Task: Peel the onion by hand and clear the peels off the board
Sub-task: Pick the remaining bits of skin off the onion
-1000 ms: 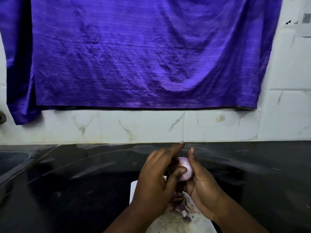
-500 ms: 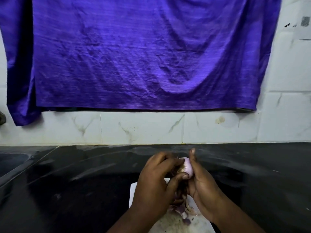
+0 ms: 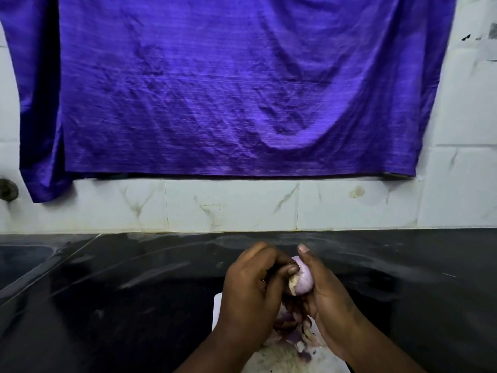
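Note:
A small pale purple onion (image 3: 304,278) is held above the white cutting board (image 3: 217,308). My right hand (image 3: 325,300) cups it from the right, thumb up along its far side. My left hand (image 3: 250,289) has its fingers curled at the onion's left side, pinching a flap of dry skin (image 3: 293,282) between thumb and fingertips. Loose purple and tan peels (image 3: 293,337) lie on the board below both hands. My forearms hide much of the board.
The board sits on a black stone counter (image 3: 121,305) that runs to a white tiled wall (image 3: 231,205). A purple cloth (image 3: 228,90) hangs on the wall. A sink basin (image 3: 21,259) lies at the far left.
My left hand's fingers have curled in from stretched over the onion to pinching skin at its left side. More of the onion's pale surface shows. Both hands stay in about the same place.

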{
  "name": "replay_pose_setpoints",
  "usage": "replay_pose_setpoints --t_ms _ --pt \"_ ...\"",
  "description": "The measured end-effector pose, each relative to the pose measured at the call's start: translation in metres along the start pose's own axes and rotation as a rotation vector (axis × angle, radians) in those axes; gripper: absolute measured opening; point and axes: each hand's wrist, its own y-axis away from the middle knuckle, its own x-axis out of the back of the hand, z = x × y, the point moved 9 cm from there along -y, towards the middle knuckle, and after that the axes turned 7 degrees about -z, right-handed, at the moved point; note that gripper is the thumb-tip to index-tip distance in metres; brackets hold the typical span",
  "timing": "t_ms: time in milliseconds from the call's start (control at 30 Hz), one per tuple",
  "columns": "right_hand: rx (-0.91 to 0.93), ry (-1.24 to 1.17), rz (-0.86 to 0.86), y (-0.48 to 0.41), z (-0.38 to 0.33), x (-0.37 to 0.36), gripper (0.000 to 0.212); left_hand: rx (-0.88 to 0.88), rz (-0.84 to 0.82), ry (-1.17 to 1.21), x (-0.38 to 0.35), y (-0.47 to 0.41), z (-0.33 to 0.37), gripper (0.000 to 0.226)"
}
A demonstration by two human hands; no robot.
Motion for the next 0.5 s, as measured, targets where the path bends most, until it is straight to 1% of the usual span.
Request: replay_pose_setpoints --t_ms 100,200,300,400,467,500 --pt "0.019 -0.064 -0.001 0.002 0.001 0.003 0.052 0.040 0.010 0.044 0.001 -0.001 -0.003 0.014" --pt "0.060 -0.075 0.077 -0.002 0.004 0.007 0.052 0.072 0.020 0.034 -0.002 -0.001 -0.002 0.014" --pt "0.105 -0.007 0.133 -0.003 0.004 0.016 0.051 0.133 -0.001 0.080 -0.004 0.002 -0.012 0.010" --pt "0.166 0.096 0.176 -0.001 -0.007 0.025 0.048 0.186 -0.054 0.107 -0.008 0.006 -0.020 0.015" --pt "0.195 0.136 0.175 0.000 -0.010 0.026 0.049 0.205 -0.071 0.145 -0.011 0.007 -0.022 0.010" --pt "0.200 0.134 0.165 0.000 -0.010 0.025 0.048 0.226 -0.062 0.195 -0.012 0.007 -0.025 0.011"
